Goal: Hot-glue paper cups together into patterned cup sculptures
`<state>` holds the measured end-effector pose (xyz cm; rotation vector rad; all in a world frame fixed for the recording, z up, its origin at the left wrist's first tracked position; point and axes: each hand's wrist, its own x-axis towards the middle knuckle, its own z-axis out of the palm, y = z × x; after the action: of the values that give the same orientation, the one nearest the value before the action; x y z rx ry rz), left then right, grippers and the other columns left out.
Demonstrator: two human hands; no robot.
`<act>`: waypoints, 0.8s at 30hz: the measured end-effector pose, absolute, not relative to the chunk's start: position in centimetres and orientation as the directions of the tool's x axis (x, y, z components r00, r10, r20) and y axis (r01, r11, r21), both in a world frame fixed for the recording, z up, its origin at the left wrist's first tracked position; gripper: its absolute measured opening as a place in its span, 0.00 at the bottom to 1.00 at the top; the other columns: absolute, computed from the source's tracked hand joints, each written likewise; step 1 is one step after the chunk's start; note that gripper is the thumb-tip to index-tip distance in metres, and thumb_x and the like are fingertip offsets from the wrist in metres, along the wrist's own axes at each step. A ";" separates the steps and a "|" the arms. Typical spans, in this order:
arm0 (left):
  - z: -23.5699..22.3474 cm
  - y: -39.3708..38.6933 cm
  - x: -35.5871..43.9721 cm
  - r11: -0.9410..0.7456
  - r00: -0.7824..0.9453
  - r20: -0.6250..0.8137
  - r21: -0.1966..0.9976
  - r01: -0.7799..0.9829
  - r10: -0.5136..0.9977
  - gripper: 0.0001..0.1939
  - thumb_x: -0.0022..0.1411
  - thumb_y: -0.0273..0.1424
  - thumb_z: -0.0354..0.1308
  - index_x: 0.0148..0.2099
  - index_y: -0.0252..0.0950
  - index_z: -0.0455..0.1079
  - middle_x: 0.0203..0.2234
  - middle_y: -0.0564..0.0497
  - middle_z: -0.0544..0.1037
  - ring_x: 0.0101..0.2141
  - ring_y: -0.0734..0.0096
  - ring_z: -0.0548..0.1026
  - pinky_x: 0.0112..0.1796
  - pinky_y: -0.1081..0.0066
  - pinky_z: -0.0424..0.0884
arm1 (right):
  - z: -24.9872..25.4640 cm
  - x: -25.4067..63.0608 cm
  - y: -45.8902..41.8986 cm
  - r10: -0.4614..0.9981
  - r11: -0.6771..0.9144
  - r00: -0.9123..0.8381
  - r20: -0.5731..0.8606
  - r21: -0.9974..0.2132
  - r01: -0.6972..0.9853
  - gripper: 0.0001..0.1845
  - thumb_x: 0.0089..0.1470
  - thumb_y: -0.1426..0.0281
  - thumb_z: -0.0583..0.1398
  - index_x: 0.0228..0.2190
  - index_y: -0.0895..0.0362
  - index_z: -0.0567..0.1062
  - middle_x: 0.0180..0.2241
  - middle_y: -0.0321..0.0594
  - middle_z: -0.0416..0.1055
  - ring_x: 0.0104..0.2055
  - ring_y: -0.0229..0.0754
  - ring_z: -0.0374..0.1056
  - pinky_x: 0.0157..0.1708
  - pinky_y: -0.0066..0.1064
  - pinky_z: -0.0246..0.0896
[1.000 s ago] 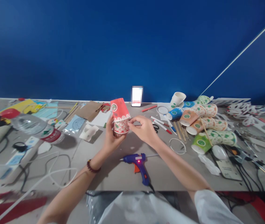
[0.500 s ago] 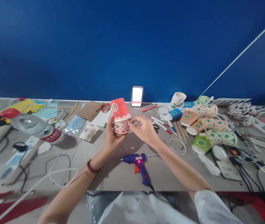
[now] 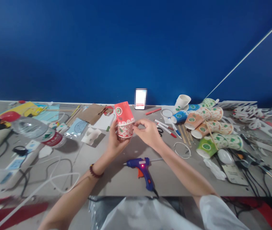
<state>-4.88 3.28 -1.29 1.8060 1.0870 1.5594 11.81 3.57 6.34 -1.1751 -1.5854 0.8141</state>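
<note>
Wrapped around the lower part of a red patterned paper cup piece [image 3: 124,113], my left hand [image 3: 115,139] holds it slightly tilted above the table. It looks like two cups joined rim to rim, plain red with a green round mark on top and a white scale pattern below. My right hand [image 3: 147,132] pinches at the right side of the seam; whatever lies between its fingertips is too small to make out. A blue glue gun [image 3: 140,163] with a lit red light lies on the table below the hands.
Joined paper cups [image 3: 212,145] in several colours lie at the right, near sticks and markers [image 3: 166,124]. A phone [image 3: 140,99] stands against the blue wall. At the left lie a plastic bottle [image 3: 36,129], a power strip [image 3: 22,163], cables and a cut white paper piece [image 3: 90,135].
The cup piece has shifted very slightly right and down in my left hand. My right hand stays pinched at its seam.
</note>
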 end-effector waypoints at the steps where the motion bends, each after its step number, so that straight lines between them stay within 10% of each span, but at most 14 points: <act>1: -1.3 3.3 -4.9 -0.552 0.020 0.564 0.799 0.237 0.825 0.47 0.53 0.30 0.66 0.68 0.44 0.45 0.59 0.38 0.63 0.55 0.54 0.70 0.48 0.58 0.74 | 6.3 11.8 3.6 0.949 0.313 -0.070 0.307 -0.899 0.305 0.04 0.47 0.69 0.60 0.26 0.56 0.74 0.31 0.37 0.74 0.34 0.39 0.72 0.33 0.30 0.74; 24: -1.5 3.3 -5.0 -0.529 0.012 0.539 0.822 0.210 0.842 0.48 0.51 0.28 0.67 0.68 0.43 0.47 0.59 0.38 0.63 0.54 0.52 0.70 0.47 0.58 0.74 | 6.3 11.8 3.5 0.953 0.299 -0.065 0.294 -0.897 0.327 0.05 0.47 0.68 0.59 0.24 0.56 0.71 0.30 0.37 0.73 0.31 0.38 0.70 0.31 0.29 0.73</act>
<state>-4.99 3.25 -1.51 1.7660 1.0776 1.5540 11.76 3.54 6.35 -1.2022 -1.5912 0.8060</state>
